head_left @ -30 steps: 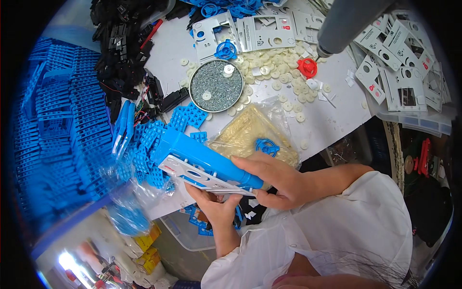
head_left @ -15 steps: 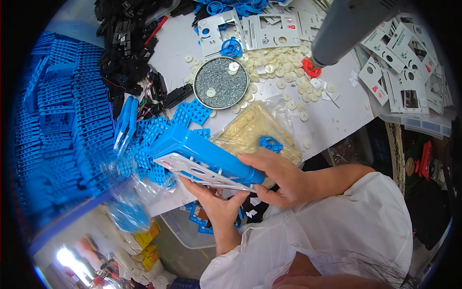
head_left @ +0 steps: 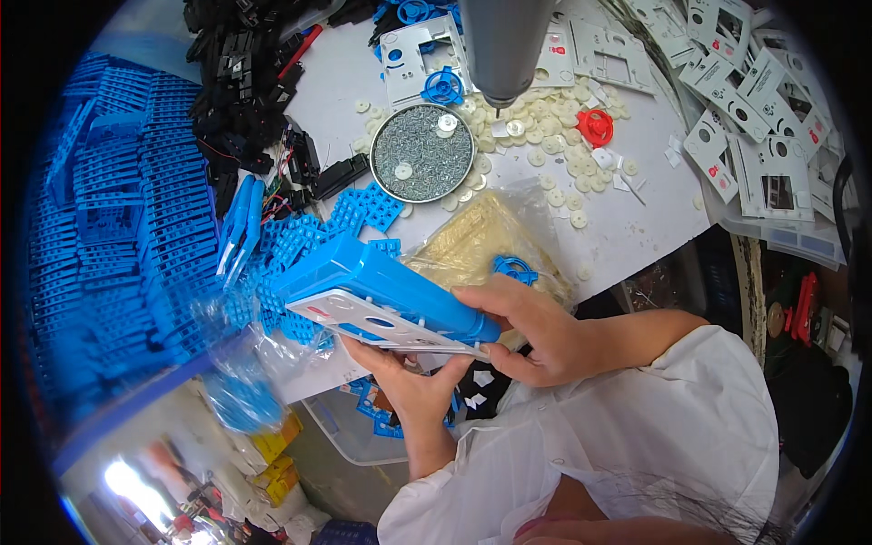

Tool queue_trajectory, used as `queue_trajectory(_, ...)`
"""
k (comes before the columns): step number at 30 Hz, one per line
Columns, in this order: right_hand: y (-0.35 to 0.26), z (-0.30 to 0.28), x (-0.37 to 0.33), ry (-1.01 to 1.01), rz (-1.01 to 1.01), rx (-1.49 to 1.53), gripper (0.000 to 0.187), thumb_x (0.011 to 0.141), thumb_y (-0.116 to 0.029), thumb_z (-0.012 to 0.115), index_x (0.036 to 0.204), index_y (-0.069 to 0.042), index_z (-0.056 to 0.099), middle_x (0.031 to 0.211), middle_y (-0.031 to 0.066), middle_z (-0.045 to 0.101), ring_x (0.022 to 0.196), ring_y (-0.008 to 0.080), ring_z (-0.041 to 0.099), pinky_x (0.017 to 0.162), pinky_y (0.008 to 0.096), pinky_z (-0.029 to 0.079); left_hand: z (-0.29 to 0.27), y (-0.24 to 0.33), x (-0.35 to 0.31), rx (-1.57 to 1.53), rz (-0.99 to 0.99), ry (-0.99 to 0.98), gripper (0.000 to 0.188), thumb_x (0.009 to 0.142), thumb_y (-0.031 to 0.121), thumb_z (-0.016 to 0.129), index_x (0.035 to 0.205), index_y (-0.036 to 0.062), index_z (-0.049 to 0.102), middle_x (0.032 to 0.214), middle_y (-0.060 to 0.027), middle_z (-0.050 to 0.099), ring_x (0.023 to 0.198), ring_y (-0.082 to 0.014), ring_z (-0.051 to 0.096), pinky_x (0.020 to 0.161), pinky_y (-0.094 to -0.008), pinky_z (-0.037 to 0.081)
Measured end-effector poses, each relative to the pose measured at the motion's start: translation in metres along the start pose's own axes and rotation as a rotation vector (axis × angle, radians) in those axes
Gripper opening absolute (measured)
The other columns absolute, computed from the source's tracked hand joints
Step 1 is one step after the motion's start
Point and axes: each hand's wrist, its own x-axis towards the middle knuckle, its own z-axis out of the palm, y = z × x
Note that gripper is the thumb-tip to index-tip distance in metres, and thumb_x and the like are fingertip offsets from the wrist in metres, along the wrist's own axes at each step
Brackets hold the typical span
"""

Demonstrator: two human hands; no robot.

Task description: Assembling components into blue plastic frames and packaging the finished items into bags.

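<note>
Left hand and right hand grip a blue plastic casing and flat white panel; yellowish plastic-wrapped packet, two o'clock.

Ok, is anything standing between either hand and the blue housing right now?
For the left hand, yes: the white panel lies between it and the blue housing, on the housing's lower side in this view. For the right hand, nothing visible: it rests directly against the housing's narrow end.

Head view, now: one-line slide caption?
Both hands hold a blue housing and white panel near a worktable bearing a round tray of small metal parts.
</note>
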Motion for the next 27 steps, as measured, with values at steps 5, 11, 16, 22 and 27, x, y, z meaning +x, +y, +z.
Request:
queue_trajectory(5,-0.001,0.006,0.003,0.048,-0.07,-0.044,0.072,0.083,0.009,0.065,0.149,0.0,0.039,0.123,0.0232,0.057,0.106,0.0404,0.059,0.091,0.0459,0.048,0.004,0.0,0.003,0.039,0.074,-0.019,0.156,0.056,0.059,0.097,0.163,0.0031,-0.001,0.155,-0.0186,0.03,0.14,-0.0329,0.043,0.109,-0.048,0.045)
queue_trajectory(11,-0.003,0.003,0.007,0.046,-0.148,-0.132,0.075,0.079,0.012,0.064,0.149,0.002,0.038,0.123,0.0237,0.057,0.103,0.0407,0.059,0.09,0.0469,0.049,0.008,-0.001,0.0,-0.134,0.016,-0.031,0.158,0.057,0.039,0.102,0.161,0.0015,-0.011,0.163,-0.0225,0.017,0.146,-0.0349,0.034,0.119,-0.0482,0.033)
queue_trajectory(16,-0.004,0.002,0.007,0.04,-0.155,-0.13,0.077,0.078,0.014,0.062,0.15,0.002,0.037,0.123,0.0236,0.059,0.103,0.0405,0.059,0.089,0.0478,0.049,0.012,-0.001,-0.002,-0.099,0.067,0.017,0.151,0.06,0.049,0.098,0.163,0.006,-0.003,0.16,-0.0171,0.025,0.145,-0.0325,0.037,0.116,-0.0461,0.037)
queue_trajectory(22,0.0,0.006,0.004,0.042,-0.186,-0.126,0.075,0.08,0.012,0.063,0.15,0.002,0.038,0.121,0.0226,0.061,0.098,0.0398,0.059,0.087,0.0484,0.047,0.008,0.003,-0.005,-0.096,0.037,0.003,0.149,0.06,0.048,0.098,0.163,0.006,-0.001,0.158,-0.0166,0.028,0.142,-0.0314,0.039,0.115,-0.0447,0.038)
queue_trajectory(27,0.001,0.008,0.006,0.091,-0.276,-0.219,0.067,0.079,0.011,0.069,0.142,0.006,0.045,0.11,0.0207,0.06,0.087,0.0364,0.058,0.074,0.0454,0.046,0.001,0.007,-0.007,-0.144,-0.019,-0.033,0.155,0.056,0.031,0.101,0.161,0.0033,-0.01,0.16,-0.02,0.02,0.147,-0.033,0.033,0.118,-0.0458,0.032)
